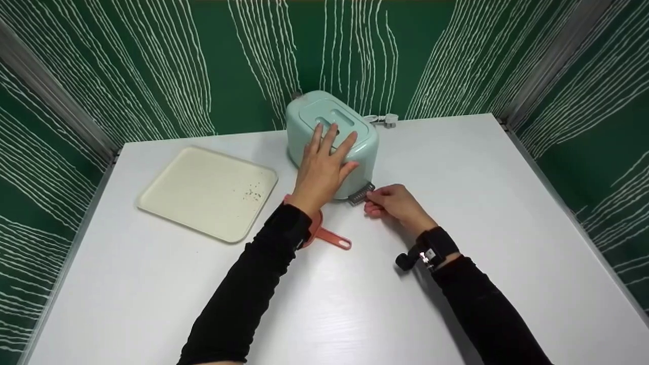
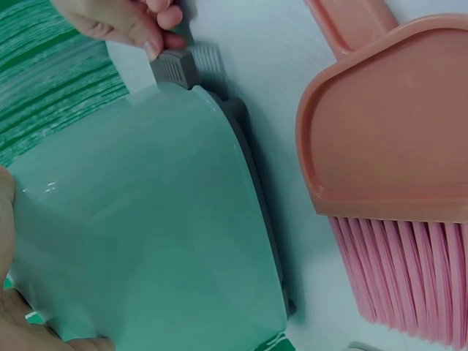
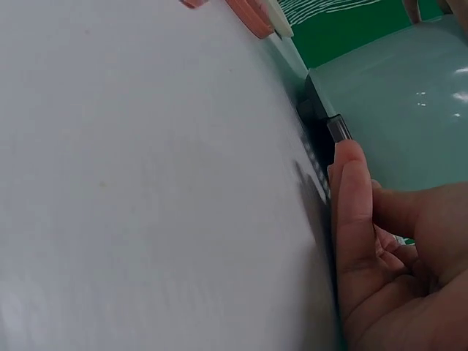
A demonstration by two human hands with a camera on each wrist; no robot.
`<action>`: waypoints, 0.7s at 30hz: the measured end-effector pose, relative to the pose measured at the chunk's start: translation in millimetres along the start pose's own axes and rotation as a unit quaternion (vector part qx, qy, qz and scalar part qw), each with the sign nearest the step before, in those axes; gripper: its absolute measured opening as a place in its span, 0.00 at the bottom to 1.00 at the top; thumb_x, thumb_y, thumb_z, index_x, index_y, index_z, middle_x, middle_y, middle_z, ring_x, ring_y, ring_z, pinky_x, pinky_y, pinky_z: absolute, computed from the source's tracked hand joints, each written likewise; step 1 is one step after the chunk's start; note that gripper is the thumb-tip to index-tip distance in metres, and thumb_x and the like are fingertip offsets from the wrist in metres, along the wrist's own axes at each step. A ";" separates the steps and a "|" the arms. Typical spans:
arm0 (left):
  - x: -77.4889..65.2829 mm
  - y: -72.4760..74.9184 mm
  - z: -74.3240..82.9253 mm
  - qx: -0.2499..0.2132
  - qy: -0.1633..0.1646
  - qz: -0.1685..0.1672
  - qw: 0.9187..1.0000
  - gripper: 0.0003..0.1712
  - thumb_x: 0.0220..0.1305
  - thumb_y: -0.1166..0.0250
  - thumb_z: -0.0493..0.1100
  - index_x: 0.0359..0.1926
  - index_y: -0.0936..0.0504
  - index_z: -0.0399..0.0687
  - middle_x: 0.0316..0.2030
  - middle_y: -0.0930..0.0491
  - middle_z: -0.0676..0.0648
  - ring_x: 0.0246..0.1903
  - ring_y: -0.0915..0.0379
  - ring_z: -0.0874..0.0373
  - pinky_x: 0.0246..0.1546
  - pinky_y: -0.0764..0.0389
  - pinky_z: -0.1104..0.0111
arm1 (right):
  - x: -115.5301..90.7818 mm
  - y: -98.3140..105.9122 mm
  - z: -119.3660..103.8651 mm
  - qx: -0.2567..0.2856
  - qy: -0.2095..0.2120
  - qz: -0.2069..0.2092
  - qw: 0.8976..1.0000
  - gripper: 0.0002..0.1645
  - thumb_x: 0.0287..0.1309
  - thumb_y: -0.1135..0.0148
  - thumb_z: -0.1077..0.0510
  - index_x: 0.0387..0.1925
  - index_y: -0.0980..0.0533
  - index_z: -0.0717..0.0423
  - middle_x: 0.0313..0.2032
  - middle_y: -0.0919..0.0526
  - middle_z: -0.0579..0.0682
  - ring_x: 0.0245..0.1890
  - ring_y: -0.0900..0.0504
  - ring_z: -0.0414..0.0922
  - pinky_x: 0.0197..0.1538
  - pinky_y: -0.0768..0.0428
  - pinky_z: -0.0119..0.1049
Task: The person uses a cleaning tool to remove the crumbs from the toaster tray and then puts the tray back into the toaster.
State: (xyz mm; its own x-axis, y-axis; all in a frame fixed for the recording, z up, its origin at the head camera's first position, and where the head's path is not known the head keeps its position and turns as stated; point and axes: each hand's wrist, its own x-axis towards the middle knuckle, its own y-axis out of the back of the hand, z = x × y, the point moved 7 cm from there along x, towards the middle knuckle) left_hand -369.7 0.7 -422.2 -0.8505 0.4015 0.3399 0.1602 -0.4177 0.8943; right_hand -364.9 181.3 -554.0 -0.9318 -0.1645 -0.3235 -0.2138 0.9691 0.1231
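Observation:
A mint-green toaster (image 1: pixel 366 165) with a lid over its top stands at the back of the white table. My left hand (image 1: pixel 320 170) rests on the toaster's top, fingers spread and fairly straight. Low on the toaster's near end, a grey slotted crumb tray (image 1: pixel 359 196) sticks out a little. My right hand (image 1: pixel 398 205) pinches the end of that crumb tray between thumb and fingers. In the right wrist view, the curled fingers (image 3: pixel 354 212) cover most of the tray's grip.
A cream serving tray (image 1: pixel 192 187) with scattered crumbs (image 1: pixel 252 194) lies left of the toaster. Beneath my left forearm is an orange dustpan (image 2: pixel 387 124) with a pink-bristled brush (image 2: pixel 409 270). A white plug (image 1: pixel 390 120) lies behind the toaster, near the green wall (image 1: pixel 431 30).

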 end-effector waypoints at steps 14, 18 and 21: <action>-0.1 -1.5 0.4 -0.008 -0.001 -0.001 1.000 0.36 0.81 0.46 0.63 0.84 0.37 0.63 0.86 0.48 0.39 0.87 0.62 0.37 0.80 0.41 0.36 | 4.4 -6.0 0.3 0.029 0.009 0.020 0.999 0.14 0.80 0.43 0.63 0.47 0.23 0.75 0.24 0.13 0.44 0.24 0.12 0.33 0.34 0.13 0.24; 0.0 0.1 1.0 -0.009 -0.007 0.007 1.000 0.36 0.82 0.46 0.62 0.84 0.36 0.62 0.85 0.46 0.38 0.86 0.61 0.36 0.78 0.39 0.34 | 5.5 -6.2 0.2 0.036 0.004 0.025 0.999 0.11 0.80 0.43 0.63 0.44 0.23 0.71 0.25 0.13 0.45 0.25 0.12 0.33 0.34 0.13 0.24; 0.8 1.2 0.7 -0.006 -0.008 0.007 1.000 0.36 0.82 0.47 0.62 0.83 0.36 0.61 0.85 0.45 0.38 0.86 0.60 0.36 0.78 0.38 0.34 | 6.4 -6.6 -0.3 0.040 0.007 0.024 0.999 0.10 0.80 0.43 0.63 0.43 0.24 0.70 0.25 0.13 0.45 0.25 0.12 0.34 0.34 0.13 0.24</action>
State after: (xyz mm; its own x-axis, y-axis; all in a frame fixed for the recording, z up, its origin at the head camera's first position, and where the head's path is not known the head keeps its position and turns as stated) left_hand -369.9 1.1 -420.7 -0.8400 0.4086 0.3570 0.1656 -0.4334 0.8858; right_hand -369.5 173.7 -556.6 -0.9444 -0.1188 -0.3066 -0.1446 0.9875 0.0629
